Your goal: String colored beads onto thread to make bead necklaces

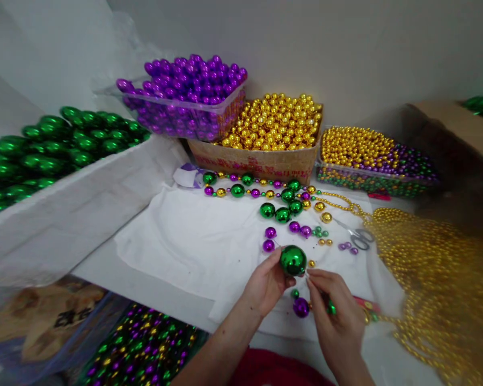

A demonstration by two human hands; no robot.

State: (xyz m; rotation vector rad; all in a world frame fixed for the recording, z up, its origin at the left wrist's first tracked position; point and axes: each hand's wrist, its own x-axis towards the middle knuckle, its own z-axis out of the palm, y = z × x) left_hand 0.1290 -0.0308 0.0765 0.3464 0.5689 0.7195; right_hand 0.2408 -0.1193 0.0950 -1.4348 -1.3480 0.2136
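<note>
My left hand (268, 284) is closed around a large shiny green ball bead (293, 260), held over the white cloth. A thin line, like thread or wire, sticks out at the bead's upper left. Close against the bead's lower right, my right hand (332, 308) pinches something pale and tiny that I cannot make out. Below the hands hang or lie a purple bead (301, 307) and a small green bead (295, 293); a strand of beads runs out past my right hand. Loose purple beads (269, 232), green beads (282, 214) and a gold bead (326, 217) lie beyond.
A finished-looking bead strand (237, 190) stretches across the white cloth (177, 241). Scissors (362, 239) lie right, beside piled gold bead chains (438, 268). Behind stand a purple-bead tub (209, 107), a gold-bead carton (253, 161) and a mixed-bead tray (370, 174). A white foam box (64, 209) borders the left.
</note>
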